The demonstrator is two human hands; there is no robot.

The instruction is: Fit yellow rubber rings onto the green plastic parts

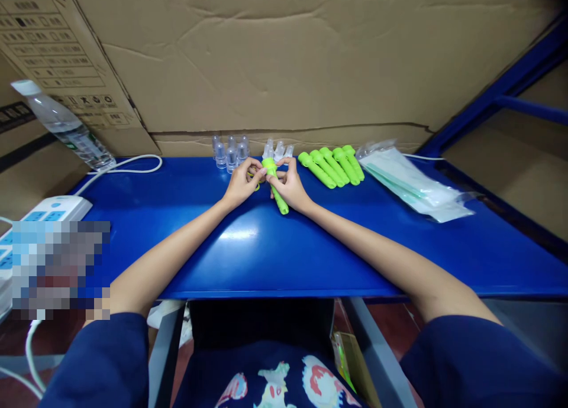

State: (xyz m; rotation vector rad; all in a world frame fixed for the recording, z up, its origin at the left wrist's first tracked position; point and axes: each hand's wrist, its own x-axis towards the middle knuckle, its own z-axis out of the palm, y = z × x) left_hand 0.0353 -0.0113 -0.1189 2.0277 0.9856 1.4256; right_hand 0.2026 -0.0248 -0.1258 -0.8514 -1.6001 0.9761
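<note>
Both my hands meet over the middle of the table around a lime-green plastic flashlight (279, 201), its wide head pointing away from me and its narrow end towards me. My right hand (290, 187) is wrapped round the barrel just below the head. At the left side of the head, the fingertips of my left hand (242, 183) are pinched against it. A thin yellow-green loop (257, 187) shows under my left fingers, partly hidden. Just behind my hands stand several small clear plastic pieces (279, 151). Several matching green flashlights (331, 167) lie side by side to the right.
Several clear cup-like parts (231, 158) stand at the back left. A plastic bag with flat contents (417, 183) lies on the right of the blue table (284, 254). At the left are a water bottle (66, 124), a power strip (55, 210) and a white cable (128, 159). Cardboard (275, 59) walls the back.
</note>
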